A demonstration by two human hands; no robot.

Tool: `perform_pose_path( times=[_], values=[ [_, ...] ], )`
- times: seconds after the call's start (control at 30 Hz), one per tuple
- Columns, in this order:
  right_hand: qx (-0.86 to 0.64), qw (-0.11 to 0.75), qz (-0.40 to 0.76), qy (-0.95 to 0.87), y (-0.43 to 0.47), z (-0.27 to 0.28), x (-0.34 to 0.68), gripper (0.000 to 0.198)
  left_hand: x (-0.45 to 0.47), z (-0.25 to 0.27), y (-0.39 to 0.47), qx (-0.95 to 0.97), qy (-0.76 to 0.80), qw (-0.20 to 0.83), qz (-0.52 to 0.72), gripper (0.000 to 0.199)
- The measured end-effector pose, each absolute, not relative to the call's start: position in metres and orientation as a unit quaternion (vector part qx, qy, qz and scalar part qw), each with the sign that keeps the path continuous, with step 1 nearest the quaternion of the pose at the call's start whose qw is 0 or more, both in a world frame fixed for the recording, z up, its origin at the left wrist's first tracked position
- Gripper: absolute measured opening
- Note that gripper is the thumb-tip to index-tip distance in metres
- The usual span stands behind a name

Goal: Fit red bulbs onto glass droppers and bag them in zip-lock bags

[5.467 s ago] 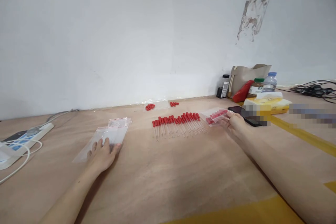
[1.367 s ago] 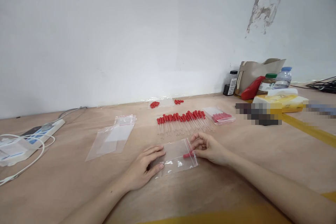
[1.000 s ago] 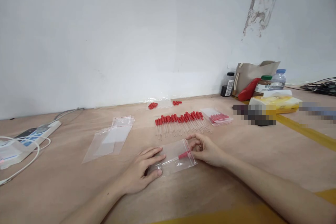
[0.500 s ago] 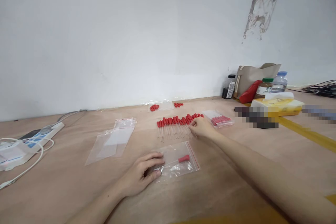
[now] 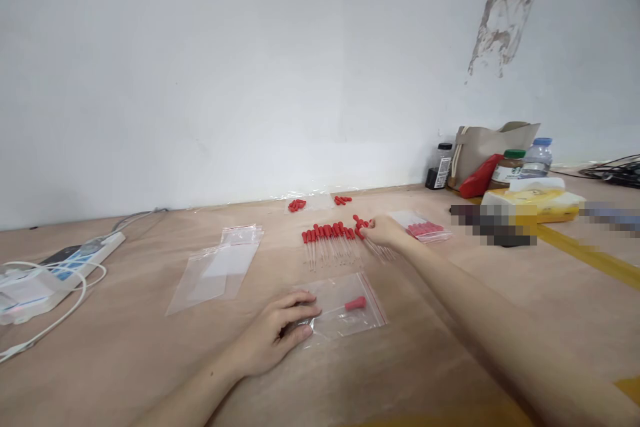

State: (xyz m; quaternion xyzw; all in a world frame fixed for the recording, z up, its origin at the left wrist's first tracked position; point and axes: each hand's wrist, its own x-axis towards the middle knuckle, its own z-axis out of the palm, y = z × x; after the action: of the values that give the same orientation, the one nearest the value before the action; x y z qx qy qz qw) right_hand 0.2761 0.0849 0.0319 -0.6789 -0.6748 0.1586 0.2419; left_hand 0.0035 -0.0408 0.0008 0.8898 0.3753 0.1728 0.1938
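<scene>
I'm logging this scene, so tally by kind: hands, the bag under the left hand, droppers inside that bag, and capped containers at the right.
Hands: 2 (left hand, right hand)
Bag under the left hand: 1
Red-topped dropper inside that bag: 1
Capped containers: 3 (black-capped bottle, green-lidded jar, blue-capped bottle)
Total: 7

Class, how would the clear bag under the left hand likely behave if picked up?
The clear bag would probably flop, since its film looks thin and wrinkled. It is likely light, holding just one red-bulbed dropper. That dropper might slide, the bag being far wider.
</scene>
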Motion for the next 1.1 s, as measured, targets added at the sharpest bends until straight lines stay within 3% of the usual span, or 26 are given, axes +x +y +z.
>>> perform_pose_path(
  times=[0.1,0.17,0.3,0.4,0.63,0.8,1.03,1.1],
  values=[
    [-0.627,0.281,0.22,-0.693,0.058,0.031,0.294,0.025,0.005,0.002,-0.041,0.888,0.38,0.193,0.175,0.03],
    [-0.553,0.366,0.327,-0.673,0.038,0.025,0.304,0.028,0.006,0.002,-0.041,0.886,0.383,0.192,0.177,0.03],
    [-0.467,0.474,0.469,-0.581,0.008,0.006,0.309,0.076,0.008,0.003,-0.041,0.885,0.384,0.193,0.178,0.03],
    [-0.453,0.514,0.497,-0.532,0.003,-0.008,0.305,0.089,0.008,0.004,-0.041,0.886,0.385,0.191,0.176,0.03],
    [-0.451,0.582,0.514,-0.44,0.007,-0.027,0.288,0.062,0.007,0.002,-0.041,0.885,0.386,0.193,0.176,0.03],
    [-0.446,0.525,0.552,-0.47,-0.001,-0.026,0.283,0.042,0.007,0.002,-0.041,0.881,0.395,0.181,0.188,0.04],
    [-0.497,0.395,0.367,-0.68,-0.004,-0.023,0.289,0.019,0.008,0.005,-0.043,0.88,0.401,0.179,0.178,0.043],
    [-0.481,0.384,0.367,-0.698,-0.006,-0.023,0.286,0.019,0.008,0.005,-0.043,0.88,0.4,0.181,0.182,0.043]
  ],
)
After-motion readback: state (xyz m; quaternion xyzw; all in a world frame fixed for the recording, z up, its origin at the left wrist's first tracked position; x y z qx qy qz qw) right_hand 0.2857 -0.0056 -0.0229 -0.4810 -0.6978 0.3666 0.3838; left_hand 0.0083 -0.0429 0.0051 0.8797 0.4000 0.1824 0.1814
